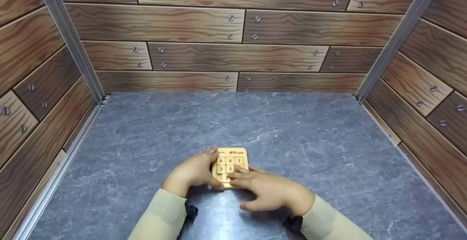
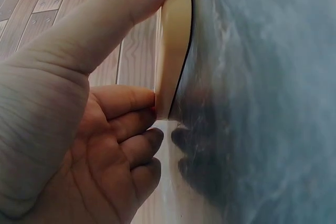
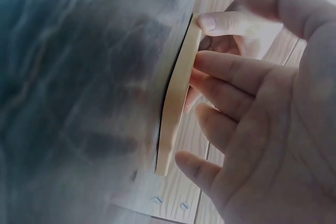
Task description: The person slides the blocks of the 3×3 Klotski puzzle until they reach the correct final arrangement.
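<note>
Board point(image 1: 233, 149), lower centre of frame: my left hand point(image 1: 194, 170) pinched its left side; my right hand point(image 1: 270, 189) lay spread over numbered tiles point(image 1: 230, 161).

The puzzle point(image 1: 230, 162) lies on the table point(image 1: 233, 119), the left hand point(image 1: 193, 170) at its nine o'clock, the right hand point(image 1: 268, 190) at four, partly over it; the back wall point(image 1: 226, 55) stands at twelve.

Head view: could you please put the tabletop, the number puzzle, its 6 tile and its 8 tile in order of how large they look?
1. Tabletop
2. Number puzzle
3. 6 tile and 8 tile: these look alike, so I leave them unranked.
</note>
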`<control>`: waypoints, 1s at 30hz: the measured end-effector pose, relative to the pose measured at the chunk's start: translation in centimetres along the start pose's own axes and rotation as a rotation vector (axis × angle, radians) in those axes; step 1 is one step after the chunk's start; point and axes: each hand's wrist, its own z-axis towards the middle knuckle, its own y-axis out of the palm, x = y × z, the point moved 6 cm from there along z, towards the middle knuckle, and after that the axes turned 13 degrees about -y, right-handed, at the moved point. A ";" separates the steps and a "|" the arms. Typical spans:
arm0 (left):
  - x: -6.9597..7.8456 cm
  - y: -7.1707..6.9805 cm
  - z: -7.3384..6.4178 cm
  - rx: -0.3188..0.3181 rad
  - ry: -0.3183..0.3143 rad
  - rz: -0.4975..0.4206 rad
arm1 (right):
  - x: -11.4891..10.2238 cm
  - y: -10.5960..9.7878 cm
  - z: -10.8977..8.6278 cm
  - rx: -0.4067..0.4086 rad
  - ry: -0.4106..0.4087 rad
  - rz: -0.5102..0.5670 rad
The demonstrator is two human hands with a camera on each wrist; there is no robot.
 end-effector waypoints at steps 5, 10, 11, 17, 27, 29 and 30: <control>0.0 -0.3 0.0 0.000 0.003 0.001 | -0.1 0.4 0.2 -0.026 -0.035 0.032; 0.0 -0.5 -0.1 0.010 0.009 0.001 | -0.3 0.5 0.4 -0.056 -0.063 0.019; -0.1 -0.5 -0.1 0.009 0.010 0.001 | -0.4 0.4 0.3 -0.060 -0.060 0.009; 0.0 -0.2 -0.1 -0.004 -0.002 0.012 | -1.0 -1.8 -1.4 -0.060 0.070 -0.077; 0.3 -0.2 0.1 -0.027 -0.020 0.041 | -1.0 -2.9 -2.7 -0.092 0.183 -0.067; 0.3 -0.2 0.1 -0.030 -0.017 0.046 | -1.0 -2.7 -2.6 -0.080 0.185 -0.074; 0.3 -0.1 0.1 -0.031 -0.017 0.046 | -0.9 -2.6 -2.5 -0.075 0.183 -0.075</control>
